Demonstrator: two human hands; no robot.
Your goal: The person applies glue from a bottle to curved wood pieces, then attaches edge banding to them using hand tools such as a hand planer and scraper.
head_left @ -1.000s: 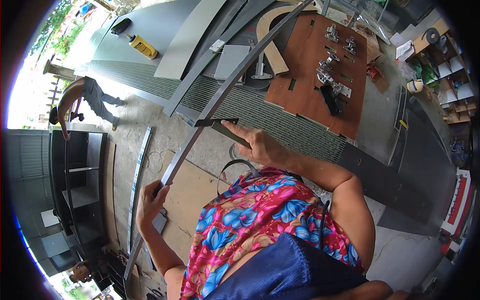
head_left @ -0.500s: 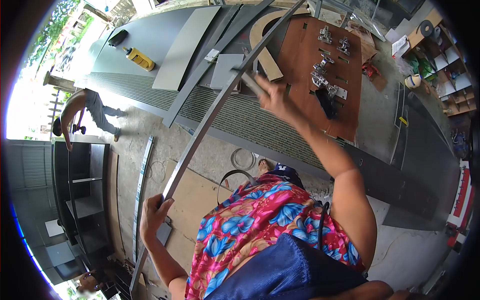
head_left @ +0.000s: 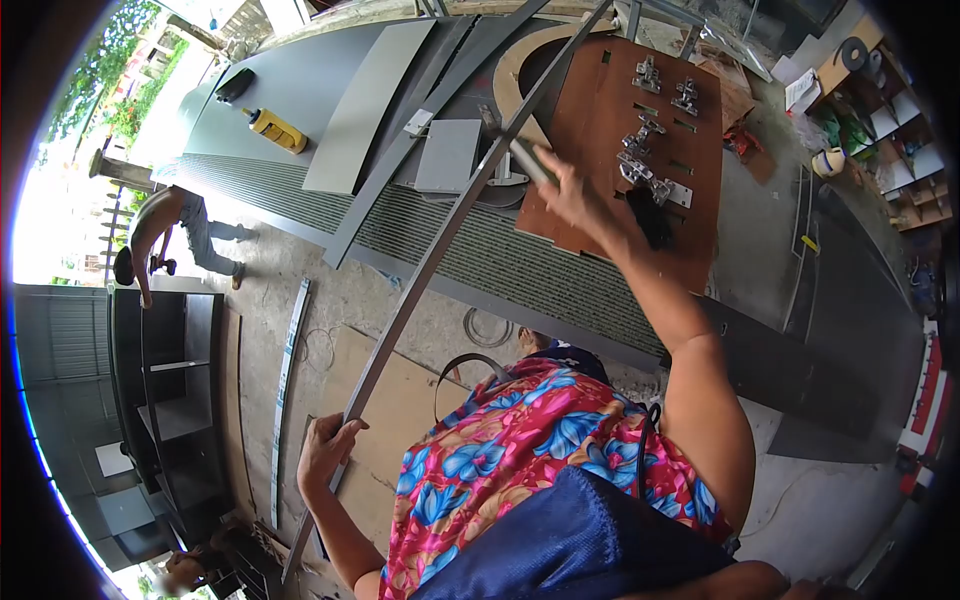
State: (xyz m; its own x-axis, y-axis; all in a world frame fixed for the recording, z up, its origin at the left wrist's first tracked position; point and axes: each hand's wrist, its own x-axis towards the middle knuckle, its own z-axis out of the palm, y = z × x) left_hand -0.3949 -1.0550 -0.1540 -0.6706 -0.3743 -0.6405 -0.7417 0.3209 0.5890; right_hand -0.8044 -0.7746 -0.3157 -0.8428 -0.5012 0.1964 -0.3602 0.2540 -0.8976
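Note:
A long grey strip (head_left: 420, 271) runs diagonally from the lower left to the top of the view. My left hand (head_left: 328, 448) is closed around its lower part. In my right hand (head_left: 575, 197) is a flat, light-coloured tool (head_left: 532, 163), whose far end meets or lies close to the strip's edge. Beyond the strip, a small grey panel (head_left: 448, 155) lies on the worktable. To the right, a reddish-brown board (head_left: 585, 120) carries several metal hinges (head_left: 640, 140).
A yellow bottle (head_left: 277, 131) and a pale panel (head_left: 370, 110) lie on the dark table. Another person (head_left: 165, 225) bends over a black cabinet (head_left: 180, 390) at left. A coil of wire (head_left: 487, 326) is on the floor. Shelves (head_left: 895, 140) stand at right.
My right hand and its tool have shifted slightly down and to the right. My left hand sits a little lower and further right, and the strip has moved with it.

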